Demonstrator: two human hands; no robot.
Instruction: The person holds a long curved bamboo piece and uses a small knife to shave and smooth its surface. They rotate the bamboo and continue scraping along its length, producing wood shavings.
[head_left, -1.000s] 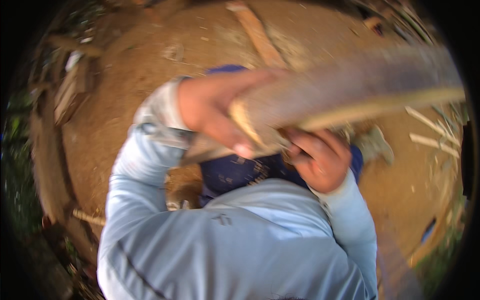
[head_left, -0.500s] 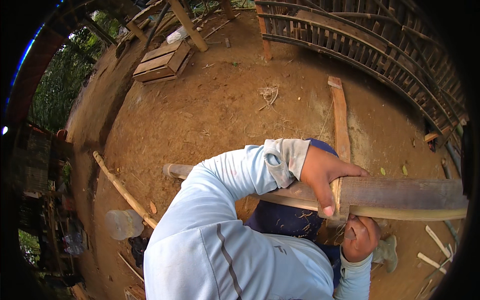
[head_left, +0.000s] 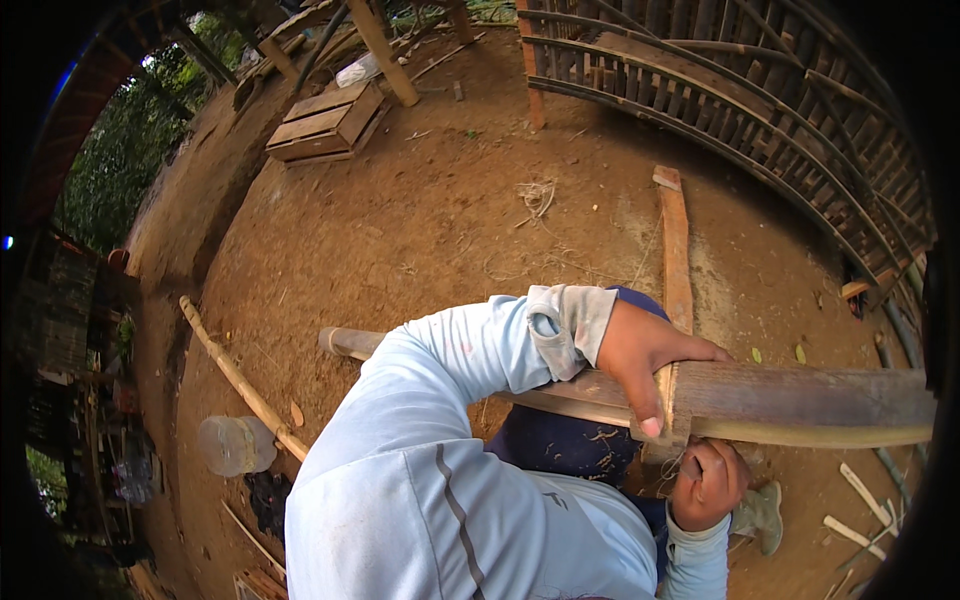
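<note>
A thick brown bamboo pole [head_left: 800, 405] lies across my lap, running from the lower middle out to the right. My left hand [head_left: 645, 365] grips its cut end, fingers over the top and thumb down the end face. A thinner length of bamboo [head_left: 345, 342] sticks out to the left behind my pale blue sleeve. My right hand [head_left: 705, 485] is curled into a fist just under the pole's end. I cannot see anything in that fist.
Bare dirt ground lies all around. A wooden plank [head_left: 675, 250] lies ahead, a slim bamboo cane [head_left: 240, 380] and a clear plastic bottle [head_left: 235, 445] at my left. A wooden pallet [head_left: 325, 120] sits far left. A curved bamboo slat fence [head_left: 760, 110] stands at the back right.
The view has swung up from a close look at my hands to the wider yard. Both hands keep the same hold at the pole's end.
</note>
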